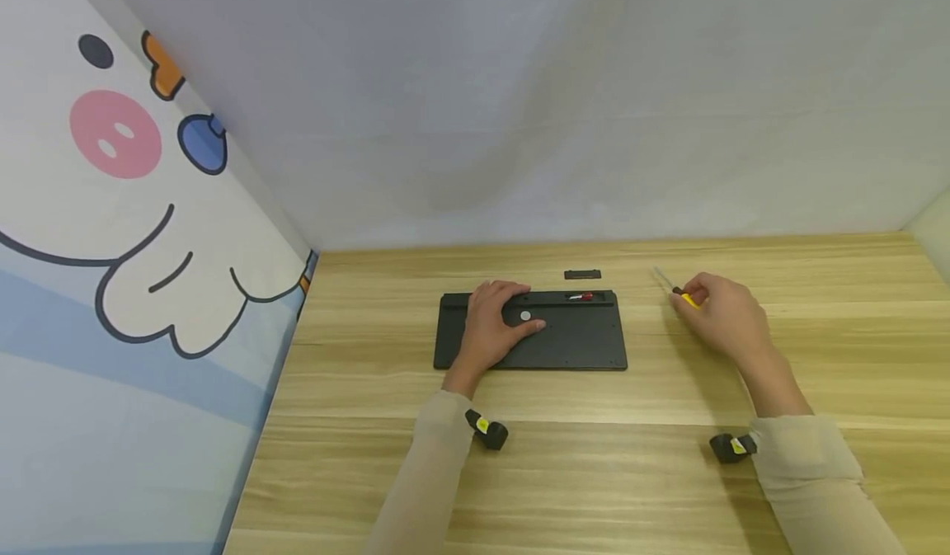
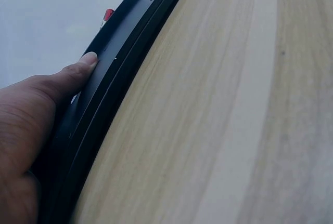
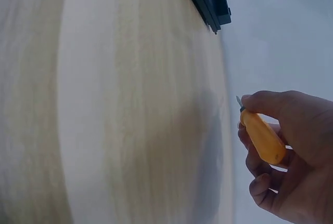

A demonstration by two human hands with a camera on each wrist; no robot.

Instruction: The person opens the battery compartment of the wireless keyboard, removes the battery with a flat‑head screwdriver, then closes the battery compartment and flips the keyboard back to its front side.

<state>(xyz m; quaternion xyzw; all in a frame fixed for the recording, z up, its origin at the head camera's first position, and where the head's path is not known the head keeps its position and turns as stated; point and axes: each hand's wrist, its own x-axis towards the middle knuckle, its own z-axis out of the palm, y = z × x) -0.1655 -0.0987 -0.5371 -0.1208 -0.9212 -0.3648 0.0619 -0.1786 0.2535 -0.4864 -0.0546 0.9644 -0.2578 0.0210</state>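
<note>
A dark keyboard [image 1: 571, 340] lies underside up on the wooden table. My left hand [image 1: 490, 324] rests across its left part, fingers at the far edge, and the thumb [image 2: 86, 63] presses its surface. A round white spot [image 1: 525, 316] shows between thumb and fingers. In an uncovered slot near the far right edge sits a small red and silver piece [image 1: 586, 297], like a battery. To the right, above the table, my right hand [image 1: 723, 312] pinches a screwdriver [image 3: 264, 138] by its yellow handle. Its thin metal shaft [image 1: 663, 278] points away and to the left.
A small black cover [image 1: 582, 275] lies just beyond the keyboard. Behind the table [image 1: 594, 464] hangs a pale sheet [image 1: 564, 110], and a cartoon-printed panel [image 1: 148, 291] stands along the left. Each wrist wears a small black camera [image 1: 487, 429].
</note>
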